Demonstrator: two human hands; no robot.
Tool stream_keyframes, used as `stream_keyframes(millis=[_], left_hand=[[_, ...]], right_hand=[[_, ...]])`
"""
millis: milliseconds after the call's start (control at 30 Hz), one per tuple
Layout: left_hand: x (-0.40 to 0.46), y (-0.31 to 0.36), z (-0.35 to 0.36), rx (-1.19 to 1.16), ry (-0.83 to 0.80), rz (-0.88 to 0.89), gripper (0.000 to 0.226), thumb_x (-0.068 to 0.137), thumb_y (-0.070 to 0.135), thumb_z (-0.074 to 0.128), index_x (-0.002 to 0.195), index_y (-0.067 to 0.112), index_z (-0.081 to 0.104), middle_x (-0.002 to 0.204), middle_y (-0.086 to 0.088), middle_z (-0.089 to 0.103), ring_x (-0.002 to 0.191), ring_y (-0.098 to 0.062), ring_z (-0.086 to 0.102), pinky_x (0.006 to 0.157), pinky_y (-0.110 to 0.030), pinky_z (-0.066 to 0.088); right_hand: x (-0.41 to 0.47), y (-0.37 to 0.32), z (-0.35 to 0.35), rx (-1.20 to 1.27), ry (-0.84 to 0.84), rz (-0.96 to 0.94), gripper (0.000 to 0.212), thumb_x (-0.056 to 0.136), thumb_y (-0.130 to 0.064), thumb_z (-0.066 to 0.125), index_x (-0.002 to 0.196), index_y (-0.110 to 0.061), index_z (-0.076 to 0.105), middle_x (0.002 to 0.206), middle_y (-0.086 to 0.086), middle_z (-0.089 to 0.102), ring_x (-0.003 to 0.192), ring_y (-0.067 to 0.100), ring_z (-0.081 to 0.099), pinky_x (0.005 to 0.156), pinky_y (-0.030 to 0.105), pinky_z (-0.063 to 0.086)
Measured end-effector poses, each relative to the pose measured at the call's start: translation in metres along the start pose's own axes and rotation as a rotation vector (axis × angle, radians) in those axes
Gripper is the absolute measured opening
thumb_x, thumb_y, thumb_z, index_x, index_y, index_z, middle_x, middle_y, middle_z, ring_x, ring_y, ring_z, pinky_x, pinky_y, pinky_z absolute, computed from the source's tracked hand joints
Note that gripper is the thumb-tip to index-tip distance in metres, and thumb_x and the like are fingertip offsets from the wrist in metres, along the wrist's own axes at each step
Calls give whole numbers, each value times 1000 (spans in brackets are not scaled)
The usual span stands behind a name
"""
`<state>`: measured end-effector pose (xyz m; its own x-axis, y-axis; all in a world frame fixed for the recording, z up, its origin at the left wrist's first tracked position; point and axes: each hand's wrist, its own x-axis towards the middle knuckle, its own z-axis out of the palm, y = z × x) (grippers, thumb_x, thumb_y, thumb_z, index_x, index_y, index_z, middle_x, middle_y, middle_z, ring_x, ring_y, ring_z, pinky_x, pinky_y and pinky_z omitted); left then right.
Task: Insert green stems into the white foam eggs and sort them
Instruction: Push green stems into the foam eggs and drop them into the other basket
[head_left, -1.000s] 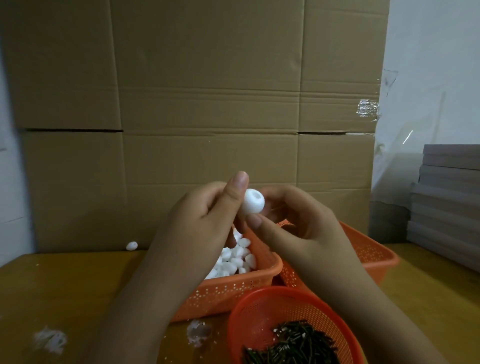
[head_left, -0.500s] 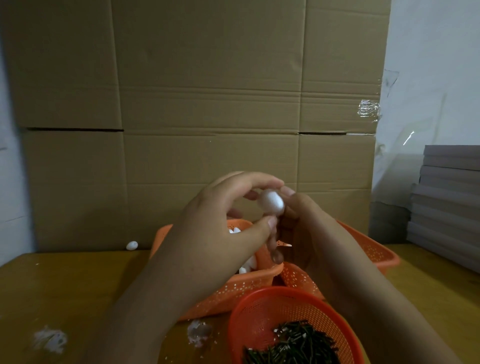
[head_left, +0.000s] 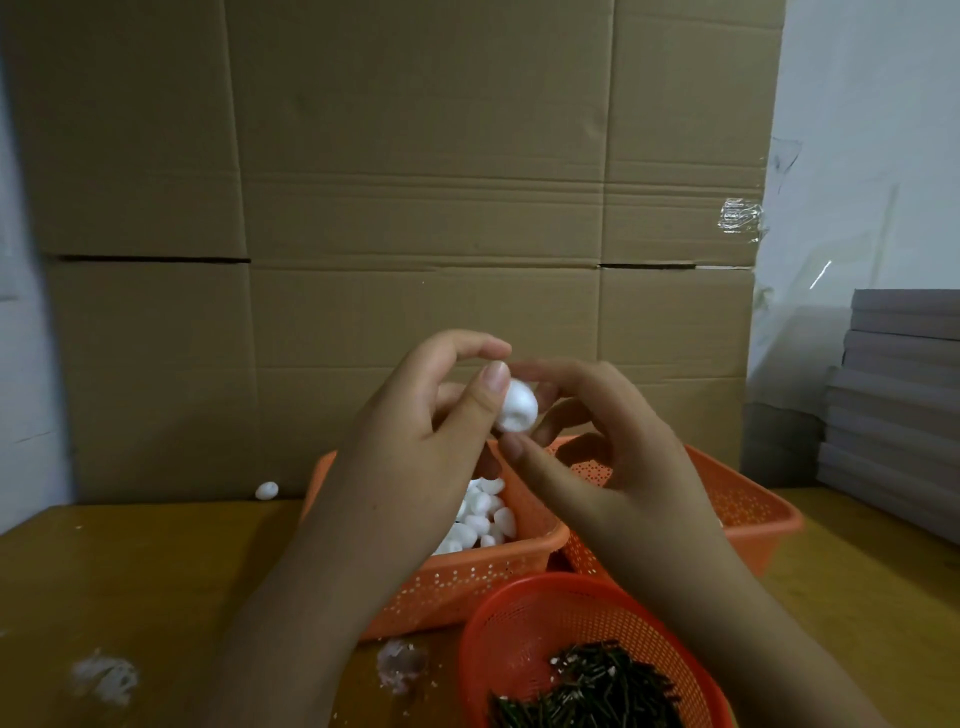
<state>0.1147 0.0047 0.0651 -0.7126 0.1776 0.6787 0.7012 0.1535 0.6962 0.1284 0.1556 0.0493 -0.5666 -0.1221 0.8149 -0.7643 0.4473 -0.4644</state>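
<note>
Fingertips of both hands meet on one white foam egg held above the baskets: the left hand pinches it in a narrow grip of thumb and forefinger, the right hand curls round its other side. Below, an orange basket holds more eggs; green stems fill a round basket on the tabletop.

foam egg: white, held aloft, pinched between both hands | foam eggs: heaped in basket | green stems: piled at 5 o'clock
</note>
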Motion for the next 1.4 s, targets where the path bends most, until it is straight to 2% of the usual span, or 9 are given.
stream_keyframes(millis=[200,400,533,667,800,933,1067,1233,1400], left_hand=[[-3,-1,1,-10,-47,-16,27,96,44,39,97,42,66,86,11,72,75,-4,66,71,-28,51],[0,-2,0,109,-78,54,26,96,27,54,109,49,61,105,22,64,99,1,61,82,-28,51],[-4,4,2,182,-152,128,45,78,31,62,117,53,56,115,25,59,111,1,56,83,-25,53],[-5,5,4,168,-99,155,34,81,34,67,110,49,61,105,24,64,97,1,64,77,-13,50],[-3,5,5,107,-69,152,13,91,44,60,100,38,68,80,8,70,80,-8,69,74,-32,55],[-1,2,2,148,26,109,20,80,57,60,91,41,66,89,20,70,86,-1,66,72,-26,51],[0,1,1,215,92,92,23,72,56,65,91,42,60,92,25,67,84,0,66,71,-38,57],[-4,5,4,376,114,203,20,78,52,69,91,44,55,90,22,60,74,-1,62,56,-20,50],[-2,6,6,328,137,251,20,73,45,69,90,40,60,93,18,55,79,-9,61,62,-24,51]], right_hand=[[2,0,-3,120,81,147,22,83,-49,61,91,-31,71,81,-6,70,76,6,66,65,22,53],[5,1,-7,357,91,333,44,80,-49,53,72,-10,70,65,2,63,61,11,59,57,20,49],[5,3,-8,509,34,459,53,82,-54,51,85,-5,69,73,12,64,65,17,58,59,26,49],[5,3,-7,626,-51,542,53,90,-53,49,98,-6,71,71,12,60,61,19,55,61,34,46],[5,-1,-6,613,-137,509,53,99,-41,40,86,2,68,67,8,61,59,17,55,56,28,46],[5,-8,-5,482,-47,436,41,97,-33,46,65,-13,64,62,7,59,57,18,53,53,29,44],[5,-9,-6,434,94,332,30,87,-37,59,81,-8,63,66,-1,61,60,12,56,56,22,49],[3,-5,-4,498,47,364,38,84,-44,65,93,-6,66,70,0,62,66,13,59,58,23,49],[5,4,1,793,-118,543,40,84,-45,61,100,-9,67,71,6,58,63,16,54,60,33,41]])
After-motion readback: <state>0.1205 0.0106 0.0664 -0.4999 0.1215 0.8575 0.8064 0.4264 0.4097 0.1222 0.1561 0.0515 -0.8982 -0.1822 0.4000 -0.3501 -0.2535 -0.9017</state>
